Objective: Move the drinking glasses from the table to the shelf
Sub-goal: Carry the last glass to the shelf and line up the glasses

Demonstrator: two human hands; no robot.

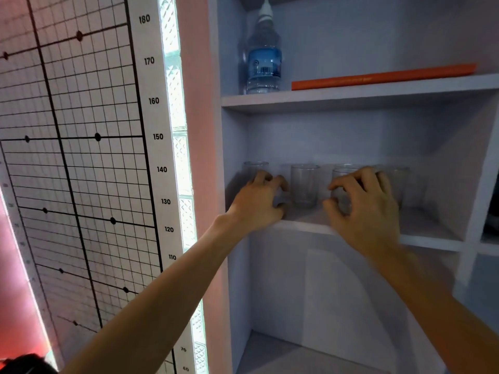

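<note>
Several clear drinking glasses stand in a row on the middle shelf (421,233) of a pale cabinet. My left hand (259,203) hovers in front of the leftmost glass (255,167), fingers curled and spread, nothing between thumb and fingers. A second glass (305,184) stands free between my hands. My right hand (364,209) is in front of a third glass (343,177), its thumb and forefinger loosely apart around the glass's left side. A further glass (402,184) is partly hidden behind that hand.
On the upper shelf (270,99) stand a water bottle (263,58) and a flat orange strip (378,76). The lower compartment (310,346) is below my arms. Left of the cabinet are a glass-block column (181,157) and a gridded height chart (81,157).
</note>
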